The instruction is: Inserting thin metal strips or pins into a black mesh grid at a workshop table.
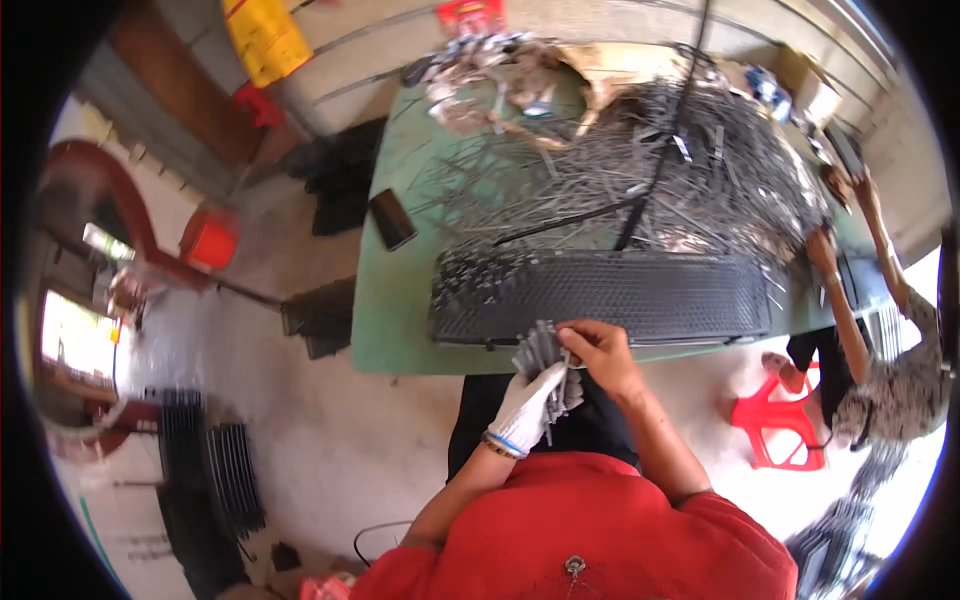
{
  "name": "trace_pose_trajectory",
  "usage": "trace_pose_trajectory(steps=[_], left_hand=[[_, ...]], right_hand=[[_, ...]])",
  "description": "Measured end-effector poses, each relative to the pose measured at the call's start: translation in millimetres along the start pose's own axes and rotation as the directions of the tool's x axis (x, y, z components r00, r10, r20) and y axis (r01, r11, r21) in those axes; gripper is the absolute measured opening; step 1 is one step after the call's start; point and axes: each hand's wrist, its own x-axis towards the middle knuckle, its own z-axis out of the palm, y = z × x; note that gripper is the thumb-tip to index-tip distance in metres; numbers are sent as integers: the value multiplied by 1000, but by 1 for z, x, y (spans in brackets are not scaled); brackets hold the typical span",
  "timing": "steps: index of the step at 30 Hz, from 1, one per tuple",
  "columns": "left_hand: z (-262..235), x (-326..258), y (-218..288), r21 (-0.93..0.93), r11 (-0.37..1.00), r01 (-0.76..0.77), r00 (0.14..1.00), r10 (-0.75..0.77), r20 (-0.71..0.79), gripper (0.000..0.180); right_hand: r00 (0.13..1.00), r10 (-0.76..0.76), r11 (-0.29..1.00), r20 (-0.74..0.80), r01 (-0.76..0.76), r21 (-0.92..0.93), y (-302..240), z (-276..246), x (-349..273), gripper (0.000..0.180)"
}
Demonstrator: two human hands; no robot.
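My left hand [522,410], in a white knitted glove, is closed round a fanned bundle of thin grey strips [541,348] just off the table's near edge. Bare, my right hand [604,354] pinches at the upper right of that bundle with thumb and forefinger; how many strips lie between those fingers cannot be made out. Beyond both hands lies a long black perforated tray [620,300] on the green table [400,320]. Short strip ends stand up from the tray's left part.
Behind the tray spreads a heap of loose dark strips [720,170], crossed by a black pole [660,180]. A dark phone-like slab [392,219] lies at left. A co-worker's hands [824,252] reach in at right, beside a red stool [780,420]. Black racks [235,475] stand on the floor.
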Motion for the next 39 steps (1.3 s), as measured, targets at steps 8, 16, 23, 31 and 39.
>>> trace_pose_trajectory(steps=[8,16,23,31,39], left_hand=[[2,7,-4,87,993,-75,993,83,-84,22],[23,-4,2,149,977,-150,975,171,-143,21],[11,-11,0,161,971,-178,926,221,-307,20],[11,-7,1,162,976,-149,944,189,-269,21],[8,12,-5,130,986,-107,979,127,-160,24]], right_hand=[[994,-47,998,94,50,-24,-4,-7,5,24],[970,-111,994,218,108,27,2,-9,19,24],[940,-167,986,297,157,57,0,6,26,26],[954,-178,984,243,180,16,2,2,20,25],[979,-150,987,138,156,-37,-3,-12,13,26]])
